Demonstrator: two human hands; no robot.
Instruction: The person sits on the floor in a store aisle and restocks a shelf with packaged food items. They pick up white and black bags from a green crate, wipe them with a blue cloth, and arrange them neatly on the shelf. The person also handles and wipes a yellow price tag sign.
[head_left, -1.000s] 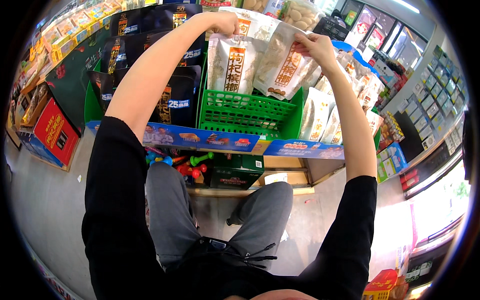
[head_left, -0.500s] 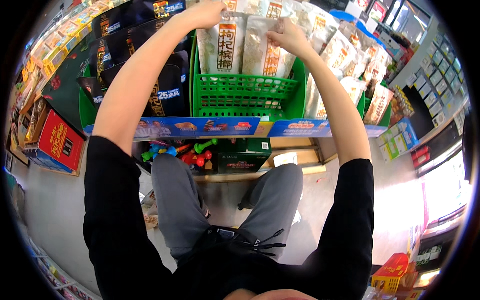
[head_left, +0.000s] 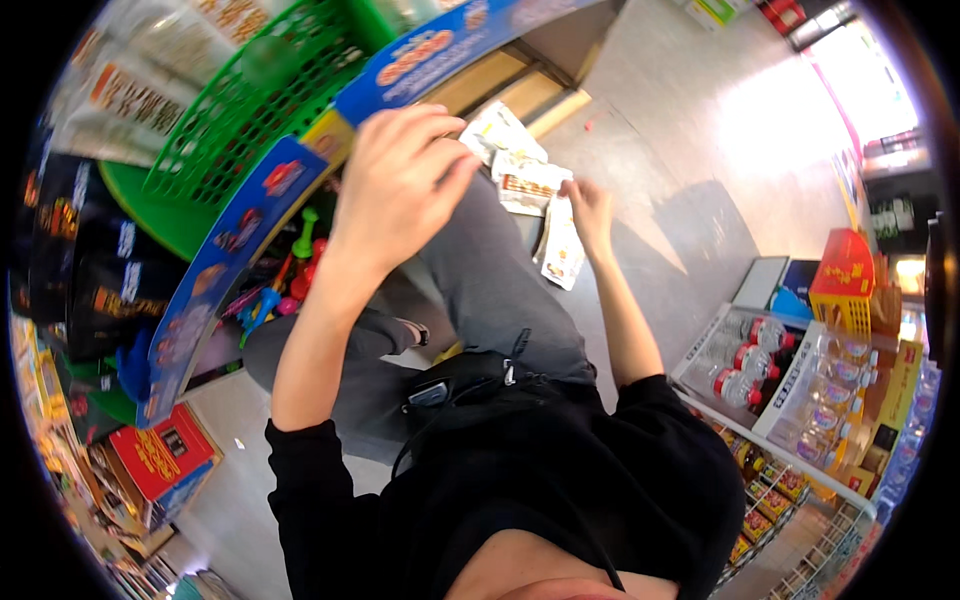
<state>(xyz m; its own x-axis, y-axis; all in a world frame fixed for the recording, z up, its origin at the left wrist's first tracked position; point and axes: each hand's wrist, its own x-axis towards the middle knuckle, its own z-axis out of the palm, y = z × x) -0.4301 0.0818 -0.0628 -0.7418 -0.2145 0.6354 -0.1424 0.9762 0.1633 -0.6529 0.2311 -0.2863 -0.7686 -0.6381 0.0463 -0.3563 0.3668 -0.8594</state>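
My left hand (head_left: 395, 180) is raised over my gray-clad leg, near the blue front strip (head_left: 390, 80) of the display, fingers loosely curved and apart, holding nothing visible. My right hand (head_left: 592, 215) is down beside my knee, fingers pinching the top end of a white snack pouch (head_left: 560, 250). More white pouches (head_left: 525, 185) lie beside it, low by the display's wooden base. Above, white pouches (head_left: 140, 100) and a green perforated bin (head_left: 250, 110) stand in the display, with black pouches (head_left: 120, 270) in the section at the left.
Colourful plastic pieces (head_left: 290, 270) sit under the strip. A red box (head_left: 165, 450) stands at lower left. At right are cases of bottles (head_left: 750, 355) on a wire rack (head_left: 805, 545) and a red-and-yellow basket (head_left: 840, 290). Gray floor (head_left: 680, 170) runs between them.
The view has swung right and down. Both hands have left the pouches in the green bin; my left hand is lower and open, my right hand has moved down to a pouch beside my knee.
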